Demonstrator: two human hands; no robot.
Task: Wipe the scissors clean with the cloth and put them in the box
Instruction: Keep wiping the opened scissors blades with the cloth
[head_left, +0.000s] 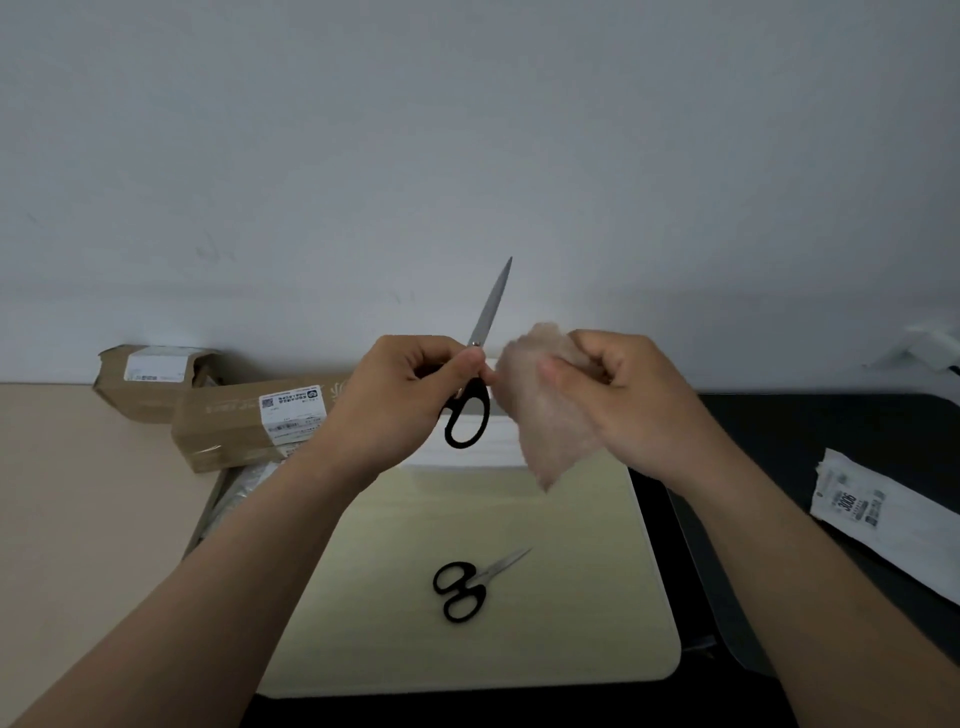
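Head view is showing the left hand (400, 395) holding the large scissors (488, 312) up in the air above the surface (78, 493). Its fingers (467, 364) are pinching them near the pivot, just above the black plastic loops. The closed steel blades are pointing up and slightly to the right, away from the person, so the long axis is running nearly upright.

The right hand (623, 395) is gripping the cloth (545, 431), a soft, fuzzy, pale pink piece, with its fingers (597, 364) curling round the bunched top while a loose corner is hanging down. The cloth is sitting just beside the handles, to their right and apart from the blades, so the right hand is looking nearest for a wipe up along the metal.

The small scissors (467, 584), also black-handled, are lying flat and closed on a smooth pale mat (571, 649), tips pointing up-right.

Two cardboard boxes (234, 426) are resting at the left near the wall. A white object (462, 452) is partly hiding behind the hands; which one is serving as the box I cannot tell. A white labelled packet (883, 519) is lying at the right.
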